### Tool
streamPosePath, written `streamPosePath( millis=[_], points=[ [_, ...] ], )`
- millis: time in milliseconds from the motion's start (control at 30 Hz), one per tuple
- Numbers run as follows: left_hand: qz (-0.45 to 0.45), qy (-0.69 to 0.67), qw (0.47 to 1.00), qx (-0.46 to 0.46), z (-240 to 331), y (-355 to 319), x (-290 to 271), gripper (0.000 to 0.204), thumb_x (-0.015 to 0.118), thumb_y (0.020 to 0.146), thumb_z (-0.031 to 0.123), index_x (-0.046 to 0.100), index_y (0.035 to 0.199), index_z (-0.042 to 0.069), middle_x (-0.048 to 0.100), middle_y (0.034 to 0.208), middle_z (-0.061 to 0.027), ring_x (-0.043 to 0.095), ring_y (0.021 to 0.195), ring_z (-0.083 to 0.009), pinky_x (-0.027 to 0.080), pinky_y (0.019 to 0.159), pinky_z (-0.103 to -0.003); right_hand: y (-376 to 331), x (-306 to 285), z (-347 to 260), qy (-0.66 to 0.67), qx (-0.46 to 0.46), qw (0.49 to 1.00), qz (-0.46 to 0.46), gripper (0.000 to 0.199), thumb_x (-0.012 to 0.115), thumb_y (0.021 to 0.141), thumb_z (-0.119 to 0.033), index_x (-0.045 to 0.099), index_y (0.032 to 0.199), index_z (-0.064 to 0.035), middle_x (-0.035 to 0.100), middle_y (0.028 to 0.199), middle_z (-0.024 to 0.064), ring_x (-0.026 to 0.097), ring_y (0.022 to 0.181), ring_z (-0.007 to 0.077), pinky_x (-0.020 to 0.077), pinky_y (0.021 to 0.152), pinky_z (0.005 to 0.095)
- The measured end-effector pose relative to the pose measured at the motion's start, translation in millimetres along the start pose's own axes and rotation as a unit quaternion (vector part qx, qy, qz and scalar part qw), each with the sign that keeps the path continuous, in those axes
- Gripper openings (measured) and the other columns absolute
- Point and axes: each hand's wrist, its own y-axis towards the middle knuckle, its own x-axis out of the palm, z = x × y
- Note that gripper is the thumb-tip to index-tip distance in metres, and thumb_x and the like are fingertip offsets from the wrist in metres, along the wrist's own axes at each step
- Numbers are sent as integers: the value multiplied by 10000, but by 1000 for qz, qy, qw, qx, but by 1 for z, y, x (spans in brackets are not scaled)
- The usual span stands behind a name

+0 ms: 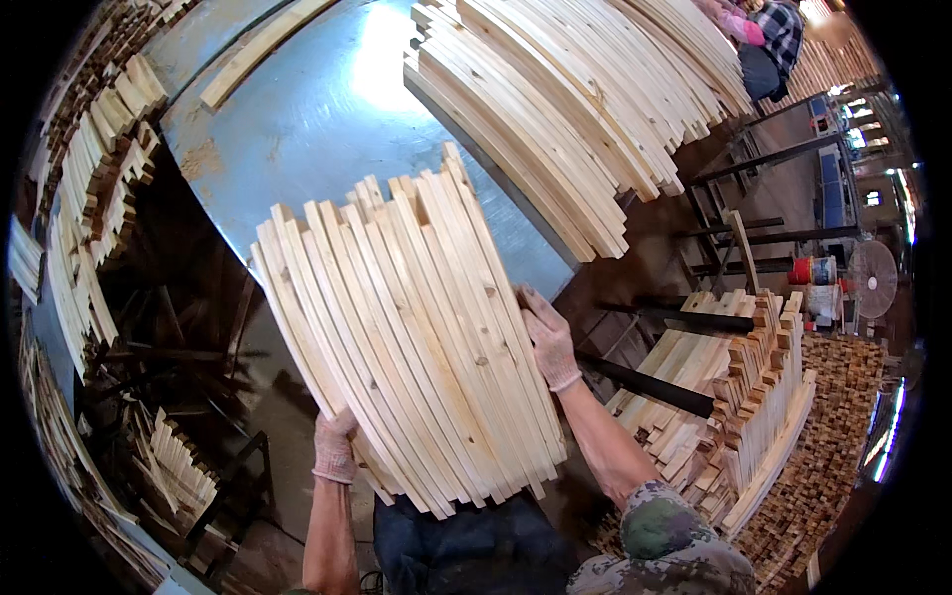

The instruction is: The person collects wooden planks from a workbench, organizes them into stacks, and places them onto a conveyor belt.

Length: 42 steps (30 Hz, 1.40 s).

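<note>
A wide bundle of pale wooden strips [416,327] lies side by side between my two gloved hands, its far ends uneven and over the corner of the shiny metal table. My left hand [335,444] is closed on the bundle's left edge near its close end, with the fingertips hidden by the wood. On the right edge, my right hand [547,342] presses and grips about midway along, its thumb side against the outermost strip. Both hands wear light knitted gloves. Beneath the near ends of the strips are my dark trousers [466,545].
The metal table [327,109] carries a large row of strips [585,109] and a single strip [263,55]. Stacked strips [739,407] stand at right beside black bars [654,387]. A fan [873,281] is farther right. Another person [769,45] works at top right. Wood piles [89,198] line the left.
</note>
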Motion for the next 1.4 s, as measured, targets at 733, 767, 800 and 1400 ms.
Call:
streamPosePath(
  millis=[733,767,800,1400],
  points=[
    [-35,36,999,-19,-10,-80,3,508,805,833,175,659,1261,-56,751,1104,-98,699,952,-171,584,853,-320,-88,-42,21,372,413,830,-44,599,527,1127,-425,442,1612,-84,598,1482,130,628,1301,265,558,1095,414],
    [-42,20,999,-22,-11,-82,2,501,808,833,178,662,1253,-53,750,1090,-96,695,940,-167,584,844,-322,-83,-43,17,361,419,833,-32,566,515,1126,-433,485,1576,-91,626,1435,117,645,1263,261,568,1079,412],
    [-41,4,999,-22,-14,-86,-5,494,810,834,181,665,1246,-50,749,1076,-94,692,928,-163,584,836,-323,-76,-40,10,377,395,837,-48,555,508,1126,-439,501,1559,-92,631,1425,111,650,1250,263,572,1069,416],
    [195,-186,935,232,-12,-372,-96,669,874,899,215,590,1469,11,711,1289,-79,649,1151,-147,522,1039,-308,17,93,-290,307,213,819,-436,701,458,1095,-570,495,1544,-33,645,1417,195,707,1160,370,635,952,501]
  ],
)
